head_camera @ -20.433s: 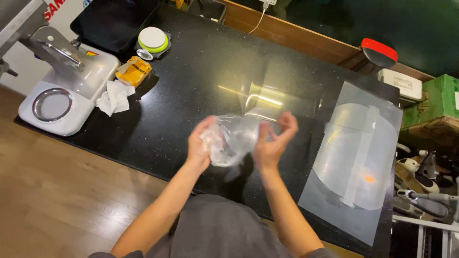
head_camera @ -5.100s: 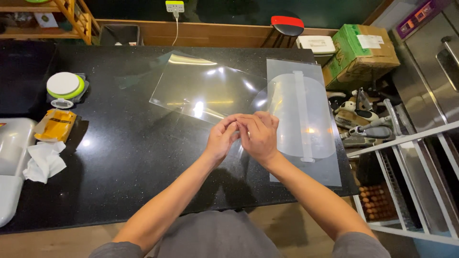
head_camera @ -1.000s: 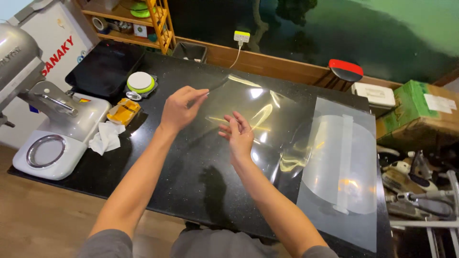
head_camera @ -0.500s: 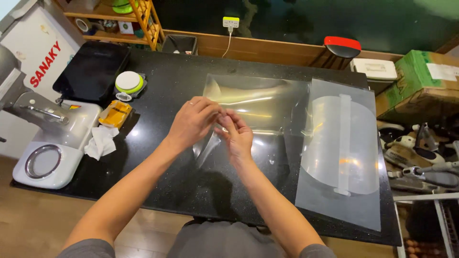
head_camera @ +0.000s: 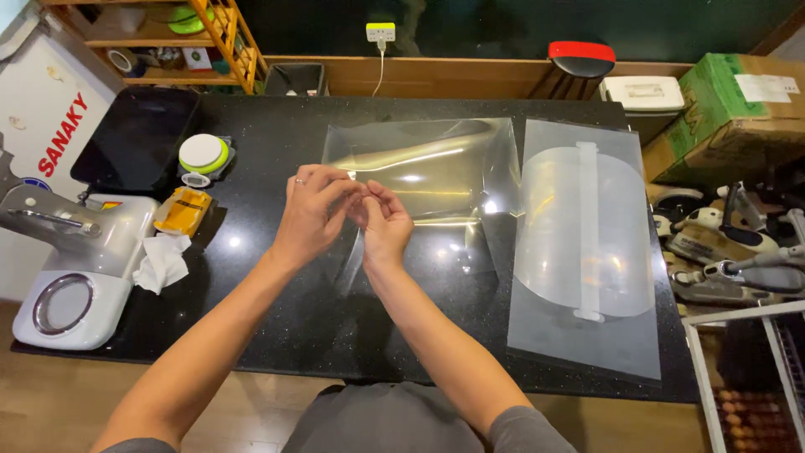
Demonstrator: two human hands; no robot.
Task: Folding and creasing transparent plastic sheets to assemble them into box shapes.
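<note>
A clear plastic sheet (head_camera: 436, 172) lies on the black countertop (head_camera: 277, 277), its near left corner lifted. My left hand (head_camera: 310, 210) and my right hand (head_camera: 384, 225) meet fingertip to fingertip at that corner, both pinching the thin film. A ring shows on my left hand. To the right lies a second clear sheet (head_camera: 587, 252) with a curved panel and a white strip down its middle.
A white sealing machine (head_camera: 71, 268) stands at the left edge with crumpled tissue (head_camera: 163, 262) and a yellow packet (head_camera: 183, 210) beside it. A white-and-green round container (head_camera: 204, 155) and a dark tray (head_camera: 134, 138) sit farther back. Boxes and tools crowd the right side.
My hands stay together at the sheet's corner and have shifted slightly toward me. The view has tilted so the counter sits more squarely ahead.
</note>
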